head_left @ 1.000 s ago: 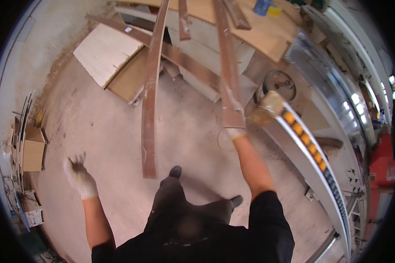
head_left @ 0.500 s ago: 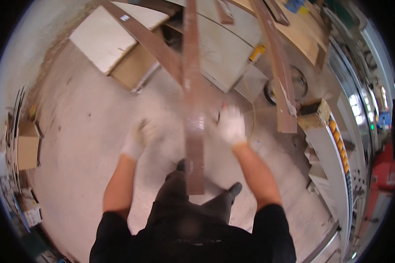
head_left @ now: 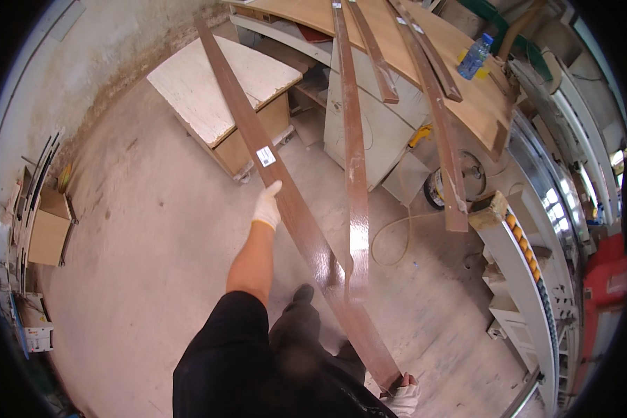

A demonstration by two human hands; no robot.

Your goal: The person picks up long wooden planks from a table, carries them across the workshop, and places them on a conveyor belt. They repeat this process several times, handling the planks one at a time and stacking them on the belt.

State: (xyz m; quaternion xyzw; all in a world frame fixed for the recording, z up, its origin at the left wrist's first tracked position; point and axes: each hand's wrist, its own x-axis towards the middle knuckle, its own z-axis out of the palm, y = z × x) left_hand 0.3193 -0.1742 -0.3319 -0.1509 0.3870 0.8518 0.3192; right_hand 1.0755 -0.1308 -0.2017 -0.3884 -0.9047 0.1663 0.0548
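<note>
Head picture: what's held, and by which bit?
A long brown board: left grip on its edge by the white label, right grip at its near end.

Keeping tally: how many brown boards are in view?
5: held board, in left hand and right hand; on the table, a long board, a short board to its right, a second long board farther right, a second short board beside that. More may be hidden.

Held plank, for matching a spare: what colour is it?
The plank is reddish brown, best seen in the head view.
</note>
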